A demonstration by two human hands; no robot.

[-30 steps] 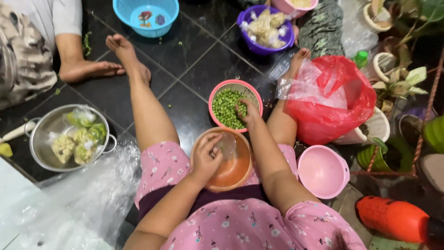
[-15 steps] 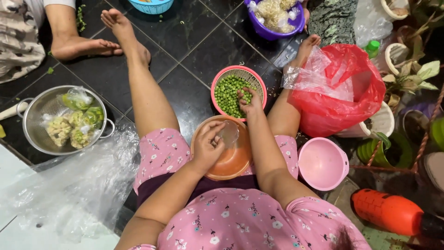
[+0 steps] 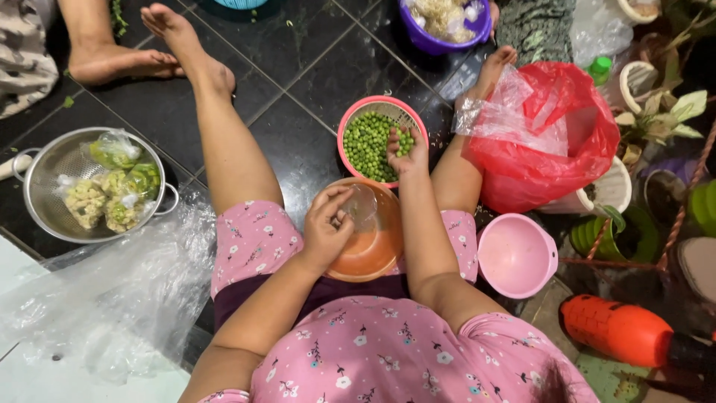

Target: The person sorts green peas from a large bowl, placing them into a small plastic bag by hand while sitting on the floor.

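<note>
Right hand [image 3: 406, 153] reaches into the pink colander [image 3: 350, 119] of green peas [image 3: 367, 143], fingers closed on a few peas. Left hand [image 3: 328, 224] pinches open a small clear bag [image 3: 363, 207] over the orange bowl [image 3: 373, 250], just below the colander, between the legs.

Green peas [image 3: 367, 143] in a pink basket [image 3: 382, 107]; orange bowl [image 3: 373, 246]; pale pink bowl [image 3: 516, 255]; purple bowl [image 3: 432, 41]; red bag [image 3: 552, 142]; silver colander [image 3: 52, 168] holding green and cream packets [image 3: 112, 186]; black tiled floor [image 3: 298, 67]; pink floral clothing [image 3: 388, 351]; orange bottle [image 3: 615, 328].
</note>
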